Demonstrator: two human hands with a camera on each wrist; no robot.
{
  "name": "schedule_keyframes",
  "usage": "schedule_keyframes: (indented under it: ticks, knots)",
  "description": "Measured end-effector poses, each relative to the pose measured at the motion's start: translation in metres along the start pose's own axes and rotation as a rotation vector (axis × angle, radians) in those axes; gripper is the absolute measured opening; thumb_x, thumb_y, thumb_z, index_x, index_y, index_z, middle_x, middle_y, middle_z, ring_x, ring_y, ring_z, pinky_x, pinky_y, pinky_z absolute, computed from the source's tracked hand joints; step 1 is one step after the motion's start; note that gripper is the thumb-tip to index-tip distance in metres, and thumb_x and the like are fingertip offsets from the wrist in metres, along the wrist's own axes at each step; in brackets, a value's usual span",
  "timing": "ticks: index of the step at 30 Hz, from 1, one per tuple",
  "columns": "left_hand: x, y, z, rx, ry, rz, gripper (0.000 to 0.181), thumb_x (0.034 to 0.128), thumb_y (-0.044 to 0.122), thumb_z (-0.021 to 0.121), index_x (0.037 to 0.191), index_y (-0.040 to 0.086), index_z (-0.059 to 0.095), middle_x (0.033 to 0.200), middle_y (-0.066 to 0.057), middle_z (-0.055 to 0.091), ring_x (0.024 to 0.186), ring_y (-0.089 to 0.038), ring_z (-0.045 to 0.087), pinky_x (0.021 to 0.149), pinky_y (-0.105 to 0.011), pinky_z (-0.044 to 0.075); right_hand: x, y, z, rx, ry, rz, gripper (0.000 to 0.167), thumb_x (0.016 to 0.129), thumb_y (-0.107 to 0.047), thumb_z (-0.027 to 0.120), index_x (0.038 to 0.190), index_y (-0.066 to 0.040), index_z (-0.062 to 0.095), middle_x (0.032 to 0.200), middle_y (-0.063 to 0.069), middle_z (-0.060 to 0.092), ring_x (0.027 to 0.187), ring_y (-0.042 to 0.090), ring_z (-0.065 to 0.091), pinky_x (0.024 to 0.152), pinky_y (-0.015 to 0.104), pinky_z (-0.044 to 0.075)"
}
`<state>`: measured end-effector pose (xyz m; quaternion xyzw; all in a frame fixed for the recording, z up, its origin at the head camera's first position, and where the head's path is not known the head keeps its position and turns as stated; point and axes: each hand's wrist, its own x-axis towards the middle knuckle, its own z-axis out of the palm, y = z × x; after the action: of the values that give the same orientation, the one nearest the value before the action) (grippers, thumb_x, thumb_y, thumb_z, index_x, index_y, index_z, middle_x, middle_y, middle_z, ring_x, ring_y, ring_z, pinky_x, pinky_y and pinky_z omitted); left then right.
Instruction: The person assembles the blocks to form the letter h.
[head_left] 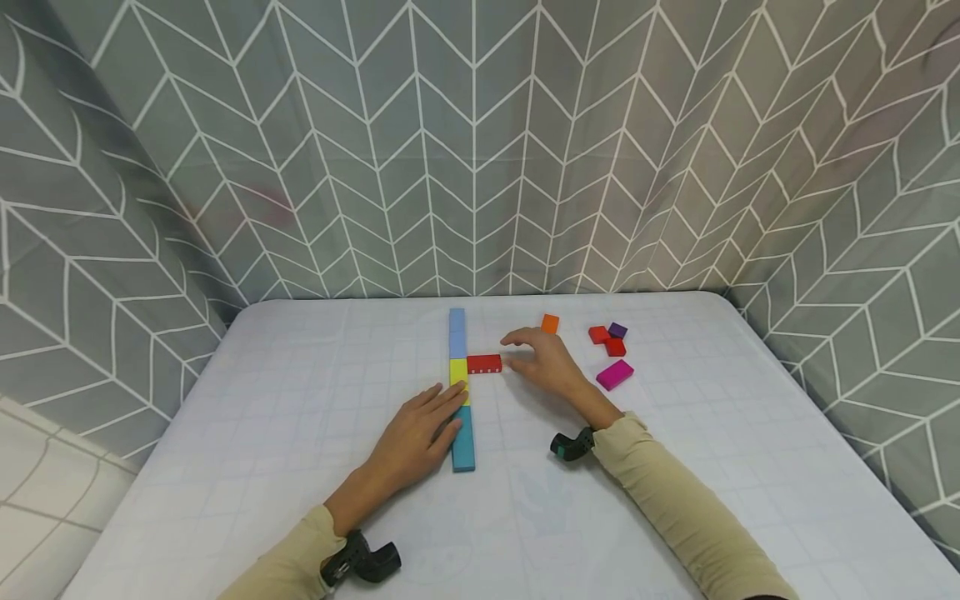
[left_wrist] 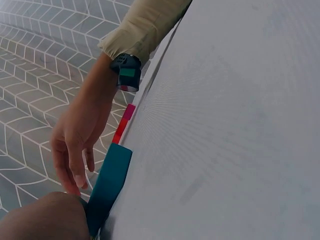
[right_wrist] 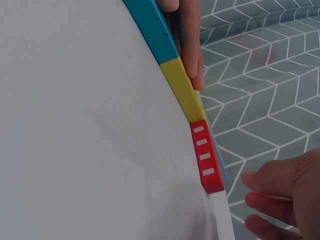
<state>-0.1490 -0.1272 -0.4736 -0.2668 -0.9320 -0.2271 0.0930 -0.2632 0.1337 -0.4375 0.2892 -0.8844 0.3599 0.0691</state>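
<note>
A straight column of blocks runs away from me on the table: a teal block (head_left: 463, 440), a yellow block (head_left: 458, 370) and a light blue block or blocks (head_left: 457, 335) at the far end. A red block (head_left: 484, 363) with a row of white marks juts right from beside the yellow part. My left hand (head_left: 412, 435) rests on the column, its straight fingers across the yellow block and the teal block's end. Just right of the red block is my right hand (head_left: 546, 362), thumb and fingers apart with nothing between them. In the right wrist view, a gap separates its fingertips (right_wrist: 249, 178) from the red block.
An orange block (head_left: 551, 323) lies behind the right hand. Farther right are two small red blocks (head_left: 615, 347), a purple block (head_left: 618, 330) and a magenta block (head_left: 615, 375). A patterned grey curtain (head_left: 472, 150) surrounds the white table (head_left: 300, 375).
</note>
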Motion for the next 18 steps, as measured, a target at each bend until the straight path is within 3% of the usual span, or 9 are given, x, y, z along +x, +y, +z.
schedule_keyframes:
  ticks: [18]
  knots:
    - [-0.001, -0.001, 0.0, -0.011, 0.02, 0.017, 0.051, 0.1064, 0.029, 0.06, 0.152, 0.007, 0.054, 0.158, -0.002, 0.048, 0.146, -0.036, 0.041, 0.117, -0.054, 0.034, -0.018, 0.019, -0.027, -0.032, 0.079, 0.05, 0.029, 0.092, -0.004, 0.077, 0.121, 0.001, 0.074, 0.117, 0.015, 0.073, 0.112, 0.036, 0.065, 0.098, 0.054, 0.051]
